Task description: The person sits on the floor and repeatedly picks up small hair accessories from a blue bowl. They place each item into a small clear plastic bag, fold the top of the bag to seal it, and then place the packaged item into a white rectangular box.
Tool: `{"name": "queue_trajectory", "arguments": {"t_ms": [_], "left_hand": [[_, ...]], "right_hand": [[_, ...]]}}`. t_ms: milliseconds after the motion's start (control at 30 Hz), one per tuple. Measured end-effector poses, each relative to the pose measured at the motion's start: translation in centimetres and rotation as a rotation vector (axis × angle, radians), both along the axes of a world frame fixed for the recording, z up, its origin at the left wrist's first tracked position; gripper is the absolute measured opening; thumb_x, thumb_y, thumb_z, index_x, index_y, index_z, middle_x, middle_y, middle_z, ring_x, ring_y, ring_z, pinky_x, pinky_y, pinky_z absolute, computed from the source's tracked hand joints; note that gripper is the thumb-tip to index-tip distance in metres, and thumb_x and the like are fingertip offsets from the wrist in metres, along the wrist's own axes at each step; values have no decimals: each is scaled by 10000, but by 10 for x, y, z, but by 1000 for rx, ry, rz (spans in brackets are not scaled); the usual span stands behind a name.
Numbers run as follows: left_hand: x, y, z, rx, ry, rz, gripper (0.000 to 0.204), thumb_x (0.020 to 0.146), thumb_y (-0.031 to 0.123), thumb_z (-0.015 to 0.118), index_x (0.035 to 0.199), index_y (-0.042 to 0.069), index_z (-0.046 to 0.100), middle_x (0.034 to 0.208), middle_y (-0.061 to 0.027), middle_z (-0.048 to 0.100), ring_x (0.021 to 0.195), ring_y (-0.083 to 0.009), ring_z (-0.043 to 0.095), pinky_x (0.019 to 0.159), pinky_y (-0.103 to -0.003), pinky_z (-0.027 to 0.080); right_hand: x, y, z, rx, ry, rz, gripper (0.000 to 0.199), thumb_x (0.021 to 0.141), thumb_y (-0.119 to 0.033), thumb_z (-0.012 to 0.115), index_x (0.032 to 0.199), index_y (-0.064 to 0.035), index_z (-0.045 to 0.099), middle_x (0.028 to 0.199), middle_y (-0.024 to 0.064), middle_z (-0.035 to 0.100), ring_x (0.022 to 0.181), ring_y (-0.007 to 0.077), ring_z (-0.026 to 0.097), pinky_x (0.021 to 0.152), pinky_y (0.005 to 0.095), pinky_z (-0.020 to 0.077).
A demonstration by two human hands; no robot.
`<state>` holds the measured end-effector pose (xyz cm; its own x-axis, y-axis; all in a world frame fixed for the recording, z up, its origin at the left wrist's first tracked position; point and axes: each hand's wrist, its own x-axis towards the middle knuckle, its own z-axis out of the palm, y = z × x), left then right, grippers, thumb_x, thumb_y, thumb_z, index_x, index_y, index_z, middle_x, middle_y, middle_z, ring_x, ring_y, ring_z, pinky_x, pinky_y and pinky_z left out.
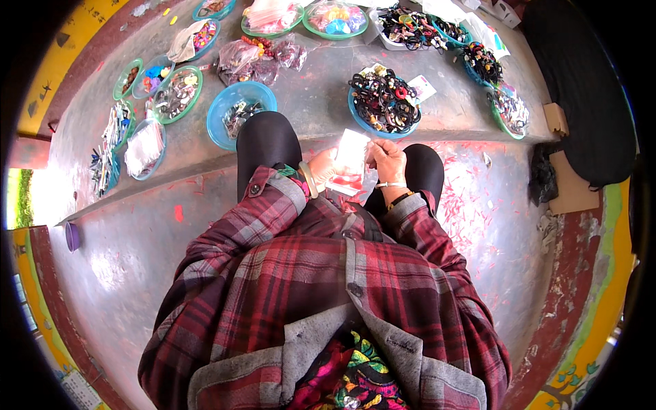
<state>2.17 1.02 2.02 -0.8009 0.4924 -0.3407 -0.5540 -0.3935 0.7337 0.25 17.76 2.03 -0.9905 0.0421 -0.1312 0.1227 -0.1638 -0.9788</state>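
Note:
My left hand (323,167) and my right hand (388,160) meet in front of me, between my black-clad knees, and both grip a small clear plastic packet (348,164) with a white card and something red at its bottom end. The left hand pinches the packet's left edge, the right hand its upper right corner. Just beyond my hands, on the raised step, stands a blue bowl (362,121) heaped with dark hair ties. A second blue bowl (225,109) with a few small items sits past my left knee.
Many more green and blue bowls and plastic bags of small colourful accessories line the grey concrete step (321,82). Red scraps litter the lower floor (471,198) at right. A black bag (581,82) and brown cardboard (557,116) lie at far right.

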Motion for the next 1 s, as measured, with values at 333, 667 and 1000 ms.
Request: {"name": "queue_trajectory", "arguments": {"t_ms": [333,667,1000], "left_hand": [[5,-2,-3,-76,-38,-74,339,701,-38,586,1033,-7,525,924,-85,597,791,-169,595,708,-287,475],[-36,-34,-85,-275,-331,396,131,730,85,574,843,18,577,750,-62,595,570,-156,509,534,-258,409],[-73,-41,-82,-468,-261,492,169,762,180,576,891,73,551,822,-49,572,828,-159,542,700,-292,434]], "right_hand": [[-13,13,6,-14,47,-213,76,819,-78,555,775,-21,580,557,16,540,442,62,454,418,187,355],[-19,19,-16,-211,-141,-145,107,819,-139,557,837,-37,584,614,36,568,463,97,490,425,210,375],[-19,21,-7,-395,-250,-86,47,796,-98,575,818,-63,552,641,13,546,566,140,580,469,215,424]]}}
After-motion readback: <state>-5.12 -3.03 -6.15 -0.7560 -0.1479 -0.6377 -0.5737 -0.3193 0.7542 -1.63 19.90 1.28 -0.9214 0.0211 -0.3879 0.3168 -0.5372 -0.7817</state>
